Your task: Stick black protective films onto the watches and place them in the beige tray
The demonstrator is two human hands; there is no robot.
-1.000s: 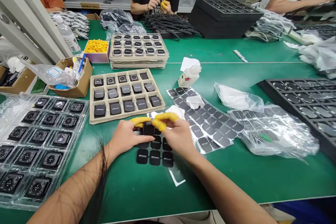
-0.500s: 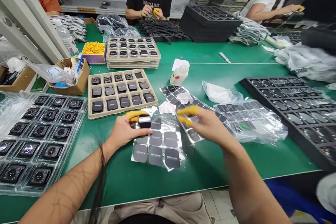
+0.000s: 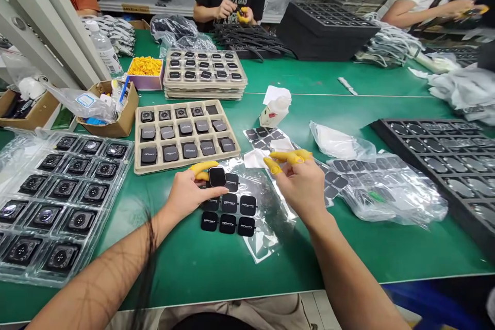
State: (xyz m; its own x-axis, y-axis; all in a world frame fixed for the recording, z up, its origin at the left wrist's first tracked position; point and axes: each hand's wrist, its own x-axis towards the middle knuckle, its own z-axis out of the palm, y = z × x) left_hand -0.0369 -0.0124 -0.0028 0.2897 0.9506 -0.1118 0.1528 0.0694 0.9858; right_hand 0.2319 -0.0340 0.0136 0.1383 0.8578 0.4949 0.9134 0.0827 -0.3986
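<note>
My left hand [image 3: 193, 185], with yellow finger cots, holds a strapless smartwatch [image 3: 217, 177] between thumb and fingers, its dark screen up. Below it lies a clear sheet [image 3: 263, 247] carrying several square black films [image 3: 229, 202] printed "HiFuture"; my hand and the watch cover some of them. My right hand [image 3: 299, 178], also in yellow finger cots, is to the right over a second sheet of black squares [image 3: 263, 136]. Its thumb and index tips are pressed together beside a white paper piece [image 3: 255, 159]. Whatever is in that pinch is too small to make out.
A beige tray [image 3: 185, 165] of watches stands ahead, a clear tray [image 3: 87, 216] of watches at left, black foam trays [image 3: 417, 165] at right. A paper cup [image 3: 275, 108], bagged films [image 3: 386, 191] and a box of yellow finger cots [image 3: 145, 69] are nearby. Co-workers sit opposite.
My right thumb and index finger have come together from apart. The watch is tilted more upward in my left hand. The view has shifted slightly to the left.
</note>
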